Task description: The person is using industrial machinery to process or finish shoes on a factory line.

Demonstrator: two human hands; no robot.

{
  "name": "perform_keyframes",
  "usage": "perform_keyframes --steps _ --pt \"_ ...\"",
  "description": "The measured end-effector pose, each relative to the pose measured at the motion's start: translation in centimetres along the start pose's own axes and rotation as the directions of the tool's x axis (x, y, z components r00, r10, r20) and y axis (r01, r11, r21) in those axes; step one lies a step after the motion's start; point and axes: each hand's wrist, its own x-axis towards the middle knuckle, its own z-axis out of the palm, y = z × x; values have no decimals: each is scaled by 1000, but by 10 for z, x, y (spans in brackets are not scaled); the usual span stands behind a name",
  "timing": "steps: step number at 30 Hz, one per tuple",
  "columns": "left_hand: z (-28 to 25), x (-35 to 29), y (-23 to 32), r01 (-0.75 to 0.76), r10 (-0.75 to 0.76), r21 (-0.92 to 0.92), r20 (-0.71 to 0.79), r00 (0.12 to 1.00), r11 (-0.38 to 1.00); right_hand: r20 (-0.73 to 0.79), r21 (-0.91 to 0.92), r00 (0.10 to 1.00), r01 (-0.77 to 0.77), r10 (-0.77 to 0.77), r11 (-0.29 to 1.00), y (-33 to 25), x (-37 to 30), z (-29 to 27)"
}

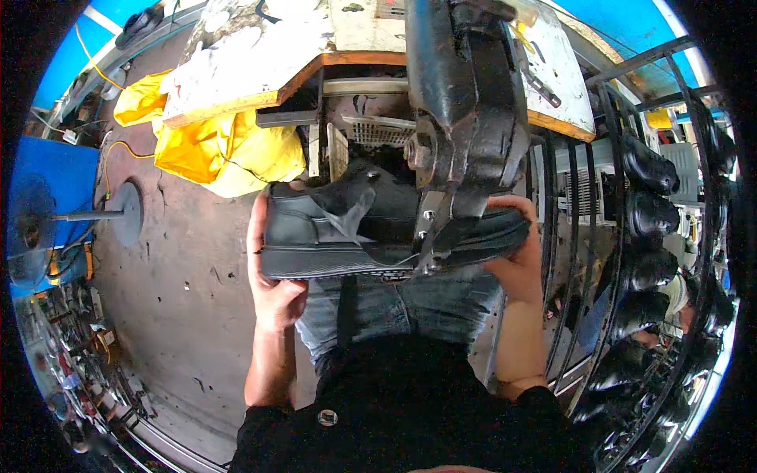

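A black boot (311, 225) lies on its length across my lap, sole edge toward me. My left hand (276, 296) grips its left end, the thumb by the sole and the fingers up the end. Around the tapered right end wraps my right hand (522, 260), partly hidden behind the boot. Over the boot stands a heavy dark machine head (465, 102). Its narrow metal foot (430, 225) comes down against the boot's side, right of the middle. A loose, thin dark flap (352, 217) sticks out from the upper, left of that foot.
A worn white workbench (244, 67) with a wooden edge stands ahead. Yellow sheeting (229, 150) hangs below its left side. On the right, a black metal rack (611, 158) carries several black shoes (650, 213). A fan (35, 217) and a round base (126, 214) stand at left.
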Motion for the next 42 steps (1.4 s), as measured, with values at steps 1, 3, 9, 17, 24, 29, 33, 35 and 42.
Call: perform_keyframes --steps 1,3,9,17,24,29,33,35,42 --pt "-4 0 -1 2 -2 -3 1 1000 1000 35 -58 997 74 -72 996 3 2 1" --pt "-10 2 -2 -30 30 -15 -11 1000 999 39 -39 998 54 -52 998 2 3 6" --pt "-23 1 1 10 -5 112 -50 999 994 68 -194 996 78 -66 978 -3 10 19" --pt "29 10 36 -564 365 785 461 809 257 114 -380 986 154 -119 912 -17 13 47" --pt "112 30 55 -547 -164 829 560 812 117 256 -527 951 288 -174 800 -30 15 52" --pt "99 37 36 -385 -135 792 497 857 474 240 -522 939 338 -245 783 -29 16 55" --pt "83 34 22 -279 -143 735 454 880 619 254 -471 921 384 -295 794 -14 16 46" --pt "81 31 16 -197 -131 648 422 897 735 203 -418 921 389 -333 821 5 13 38" --pt "103 32 13 -119 -181 589 425 887 800 110 -251 994 23 5 968 149 -12 5"
